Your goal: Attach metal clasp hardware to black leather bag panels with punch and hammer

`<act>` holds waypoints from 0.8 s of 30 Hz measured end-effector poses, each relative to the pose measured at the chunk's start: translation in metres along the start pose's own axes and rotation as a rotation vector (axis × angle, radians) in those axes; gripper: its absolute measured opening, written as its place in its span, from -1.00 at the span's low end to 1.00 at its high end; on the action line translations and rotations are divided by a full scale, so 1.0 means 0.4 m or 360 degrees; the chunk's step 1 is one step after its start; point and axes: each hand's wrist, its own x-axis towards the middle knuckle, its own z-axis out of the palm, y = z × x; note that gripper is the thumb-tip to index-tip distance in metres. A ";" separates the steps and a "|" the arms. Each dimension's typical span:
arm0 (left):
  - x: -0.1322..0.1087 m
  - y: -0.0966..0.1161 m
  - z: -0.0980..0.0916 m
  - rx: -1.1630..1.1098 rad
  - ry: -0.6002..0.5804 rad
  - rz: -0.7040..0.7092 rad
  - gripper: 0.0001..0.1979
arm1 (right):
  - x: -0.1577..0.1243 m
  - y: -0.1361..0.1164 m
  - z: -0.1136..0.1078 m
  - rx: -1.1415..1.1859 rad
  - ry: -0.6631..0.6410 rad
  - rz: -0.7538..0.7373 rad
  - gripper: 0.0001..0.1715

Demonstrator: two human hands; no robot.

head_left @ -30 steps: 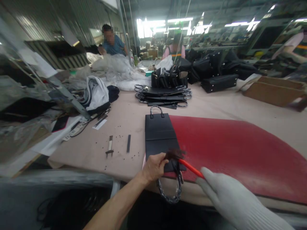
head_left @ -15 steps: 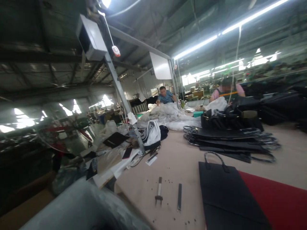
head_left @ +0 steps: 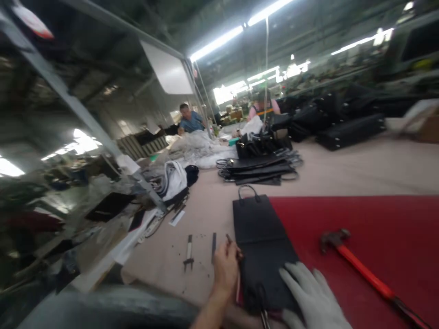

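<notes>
A flat black bag (head_left: 259, 224) with a handle at its far end lies on the table, partly over a red sheet. My bare left hand (head_left: 226, 262) is closed at the bag's left edge, its fingers pressed around something small and brownish, too blurred to name. My right hand (head_left: 312, 294), in a pale glove, rests with fingers spread on the bag's lower right side and the red sheet (head_left: 343, 210). Near the bag's bottom edge a dark loop (head_left: 261, 294) shows, blurred. To the right lies a claw hammer (head_left: 365, 272) with an orange-red handle.
Left of the bag lie a caliper-like tool (head_left: 188, 252), a dark strip (head_left: 214, 246) and scattered small bits. Beyond are stacked black bag pieces (head_left: 260, 169), plastic wrap (head_left: 195, 148) and a slanted metal post (head_left: 78, 109). Two people are at the far side.
The view has swung to the right. Both my hands have come into the picture at the black bag, and the hammer on the red sheet now shows.
</notes>
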 end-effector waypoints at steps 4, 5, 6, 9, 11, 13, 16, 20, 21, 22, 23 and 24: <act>0.050 -0.029 -0.064 0.0864 -0.0035 0.0111 -0.83 | -0.032 -0.063 -0.038 -0.0145 -0.0186 0.0117 -0.25; 0.053 -0.037 -0.074 0.1003 -0.0068 0.0100 -0.79 | -0.043 -0.079 -0.044 -0.0196 -0.0148 0.0197 -0.25; 0.051 -0.044 -0.082 0.1106 -0.0113 0.0101 -0.76 | -0.058 -0.095 -0.049 -0.0245 -0.0107 0.0265 -0.23; 0.026 -0.054 -0.089 0.1266 -0.0181 0.0181 -0.76 | -0.113 -0.135 -0.066 -0.0352 -0.0035 0.0426 -0.18; 0.007 -0.060 -0.083 0.1289 -0.0160 0.0247 -0.76 | -0.144 -0.151 -0.081 -0.0328 -0.0093 0.0567 -0.21; -0.007 -0.067 -0.074 0.1266 -0.0159 0.0303 -0.76 | -0.159 -0.159 -0.094 -0.0169 -0.0281 0.0880 -0.28; -0.020 -0.074 -0.061 0.1188 -0.0166 0.0396 -0.73 | -0.155 -0.163 -0.104 0.0326 -0.0474 0.1319 -0.43; -0.028 -0.050 -0.052 0.0808 -0.0093 0.0355 -0.72 | -0.168 -0.162 -0.122 0.0751 -0.0313 0.1315 -0.56; -0.032 -0.036 -0.052 0.0665 -0.0092 0.0279 -0.74 | -0.180 -0.163 -0.132 0.0761 -0.0293 0.1257 -0.54; -0.036 -0.021 -0.052 0.0540 -0.0092 0.0197 -0.75 | -0.193 -0.163 -0.144 0.0726 -0.0290 0.1161 -0.52; -0.042 -0.005 -0.052 0.0445 -0.0089 0.0116 -0.78 | -0.204 -0.162 -0.156 0.0660 -0.0298 0.1037 -0.51; -0.047 0.011 -0.051 0.0422 -0.0058 0.0068 -0.79 | -0.211 -0.160 -0.166 0.0581 -0.0317 0.0893 -0.52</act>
